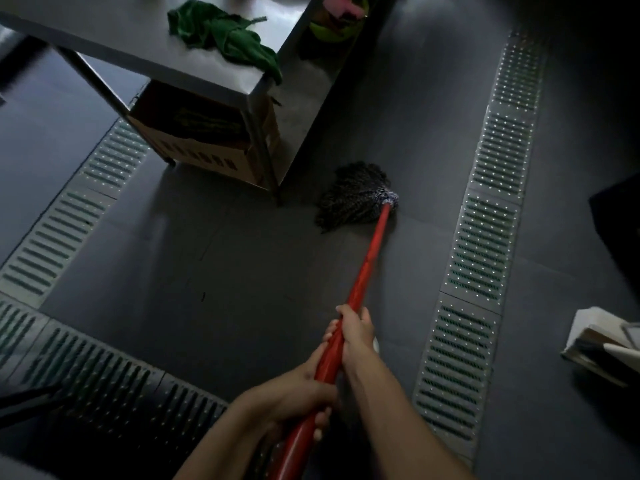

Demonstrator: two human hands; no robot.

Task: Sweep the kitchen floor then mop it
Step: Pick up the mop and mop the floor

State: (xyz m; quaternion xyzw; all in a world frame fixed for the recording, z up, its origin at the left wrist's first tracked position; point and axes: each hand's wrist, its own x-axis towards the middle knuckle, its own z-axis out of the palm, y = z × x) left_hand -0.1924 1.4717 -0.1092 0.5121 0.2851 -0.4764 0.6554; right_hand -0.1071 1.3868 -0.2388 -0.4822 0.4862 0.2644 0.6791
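Note:
A mop with a red handle (370, 261) runs from the bottom centre up to its dark stringy head (353, 195), which lies on the dark grey floor (214, 271) just right of a steel table's leg. My right hand (353, 332) grips the handle higher along it. My left hand (304, 393) grips it lower, nearer my body. Both hands are closed around the handle.
A steel table (145, 43) stands at top left with a green cloth (221, 36) on it and a cardboard box (201, 140) beneath. Metal drain grates run along the left (69, 216), the near left (104, 382) and the right (481, 244). A pale box (602, 344) sits at right.

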